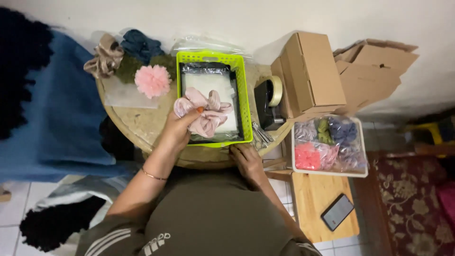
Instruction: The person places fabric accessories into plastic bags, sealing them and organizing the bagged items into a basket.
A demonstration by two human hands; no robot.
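My left hand (pixel 177 129) grips a pale pink fabric scrunchie (pixel 208 112) and holds it over the near part of a lime green plastic basket (pixel 245 97). Inside the basket lies a flat packet with a black border and a white middle (pixel 208 81). My right hand (pixel 246 160) rests at the near edge of the round table (pixel 137 124), just below the basket's front right corner, fingers curled, holding nothing I can see.
Left of the basket lie a fluffy pink scrunchie (pixel 152 80), a beige one (pixel 103 60) and a dark blue one (pixel 141 45). A tape dispenser (pixel 270 102) and cardboard boxes (pixel 313 71) stand to the right. A white tray of bagged scrunchies (pixel 329 144) and a phone (pixel 337 212) sit on a wooden stool.
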